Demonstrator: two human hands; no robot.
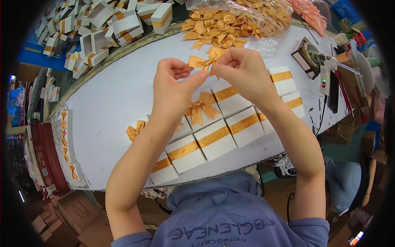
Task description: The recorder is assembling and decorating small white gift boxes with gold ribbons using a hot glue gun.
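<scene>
Both hands are raised over a white table (111, 94). Between them they pinch a gold ribbon bow (204, 61): my left hand (173, 84) grips its left loop, my right hand (240, 72) its right side. Below the hands lie several white gift boxes with gold bands (214, 138) in rows. One box carries a gold bow (200, 108), and another bow (135, 131) sits on a box further left.
A heap of loose gold bows (222, 24) lies in clear plastic at the table's far edge. A white glue gun (327, 70) rests at the right, beside a small open box (302, 53). More white boxes (103, 29) are piled at upper left.
</scene>
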